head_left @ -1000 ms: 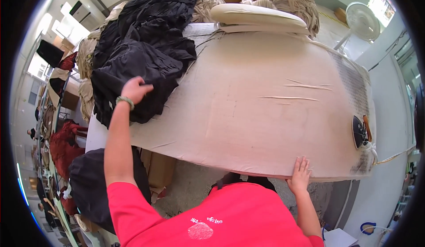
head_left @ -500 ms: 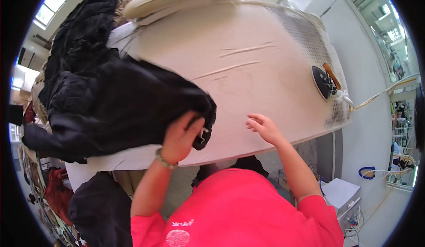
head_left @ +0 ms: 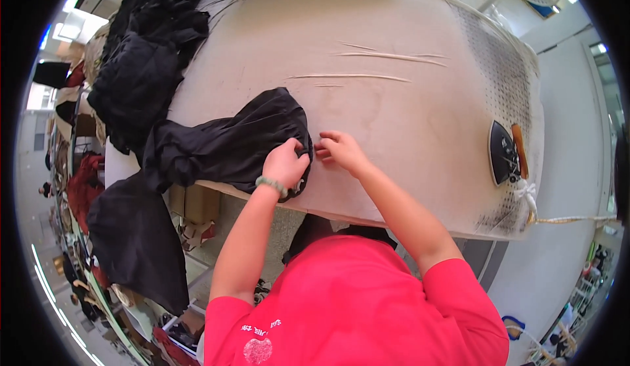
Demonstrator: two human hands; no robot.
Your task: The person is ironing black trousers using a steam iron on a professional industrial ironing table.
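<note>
A black cloth garment (head_left: 226,143) lies on the pale padded ironing table (head_left: 407,130), its wide edge turned to the right. My left hand (head_left: 285,166), with a green bead bracelet at the wrist, grips that garment close to this edge. A small whitish detail shows on the cloth below the fingers. Just right of the edge, my right hand (head_left: 340,151) is above the table with its fingers slightly bent and apart. Its fingertips come close to the cloth; whether they touch it I cannot tell.
An iron (head_left: 502,153) with a wooden handle rests at the table's right end, beside a tied cord (head_left: 525,195). More black garments (head_left: 141,64) are piled at the far left. Black cloth (head_left: 141,241) hangs below the table's left front. A white wall (head_left: 567,143) stands at the right.
The garment has come down flatter and bunched more narrowly, its left part drawn away from the far-left pile. My right hand has moved left to the garment's edge. The view has shifted.
</note>
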